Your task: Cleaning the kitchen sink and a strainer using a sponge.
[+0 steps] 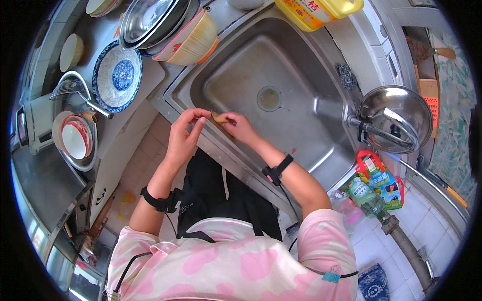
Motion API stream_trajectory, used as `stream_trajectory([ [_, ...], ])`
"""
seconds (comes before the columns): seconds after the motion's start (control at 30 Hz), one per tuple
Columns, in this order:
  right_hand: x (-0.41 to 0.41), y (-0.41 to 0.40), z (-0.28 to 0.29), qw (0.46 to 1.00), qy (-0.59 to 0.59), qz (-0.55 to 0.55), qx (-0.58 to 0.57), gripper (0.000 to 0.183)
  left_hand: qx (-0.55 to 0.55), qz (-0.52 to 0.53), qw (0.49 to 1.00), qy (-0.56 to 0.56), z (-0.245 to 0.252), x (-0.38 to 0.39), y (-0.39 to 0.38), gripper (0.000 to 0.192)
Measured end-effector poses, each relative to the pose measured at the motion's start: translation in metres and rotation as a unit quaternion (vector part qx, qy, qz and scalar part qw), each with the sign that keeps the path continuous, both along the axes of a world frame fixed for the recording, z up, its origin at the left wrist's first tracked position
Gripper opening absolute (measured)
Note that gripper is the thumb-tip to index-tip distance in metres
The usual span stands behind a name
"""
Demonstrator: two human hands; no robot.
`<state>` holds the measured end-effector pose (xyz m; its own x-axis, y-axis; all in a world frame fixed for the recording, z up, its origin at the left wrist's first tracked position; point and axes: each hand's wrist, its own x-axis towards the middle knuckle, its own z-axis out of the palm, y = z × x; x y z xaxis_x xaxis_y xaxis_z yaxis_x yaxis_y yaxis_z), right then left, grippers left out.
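Observation:
My right hand (241, 127) pinches a small yellowish-brown piece of food (220, 118), possibly ginger root, above the near left edge of the stainless-steel sink (241, 75). Close beside it is my left hand (184, 135), its forefinger tip at the piece's left end. A small gap shows between that forefinger and the thumb, and I see nothing held there. My right fingers cover part of the piece. Below the hands, the sink basin holds a round drain (269, 98) and a few small dark and reddish specks.
Stacked metal basins and bowls (188, 37) crowd the counter at upper left, near a blue-and-white plate (117, 75) and a strainer (69, 90). A yellow jug (316, 11) stands beyond the sink. The faucet (384, 135) and a metal lid (395, 109) are at right.

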<state>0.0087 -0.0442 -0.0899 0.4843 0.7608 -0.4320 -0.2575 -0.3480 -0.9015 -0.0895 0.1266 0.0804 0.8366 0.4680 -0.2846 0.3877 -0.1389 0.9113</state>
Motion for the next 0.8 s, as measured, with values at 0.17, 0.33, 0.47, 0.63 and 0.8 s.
stream_trajectory([
  [0.17,0.022,-0.028,-0.043,0.960,-0.184,0.170,-0.122,0.024,-0.009,-0.013,1.000,-0.009,0.006,0.009,-0.014,0.015],
  [0.33,0.039,-0.098,-0.015,0.960,-0.242,0.097,-0.097,0.025,0.000,0.004,1.000,-0.028,0.002,-0.001,-0.020,0.013],
  [0.47,0.051,-0.203,0.016,0.948,-0.239,-0.090,-0.189,0.028,-0.006,-0.003,1.000,-0.029,-0.002,0.005,-0.028,0.013],
  [0.63,0.036,-0.304,-0.022,0.893,-0.180,-0.204,-0.358,0.031,-0.017,-0.028,0.999,-0.032,0.005,0.018,-0.036,0.013],
  [0.8,0.007,-0.298,-0.113,0.840,-0.112,-0.337,-0.409,0.036,-0.032,-0.063,0.997,-0.030,0.009,0.035,-0.040,0.014],
])
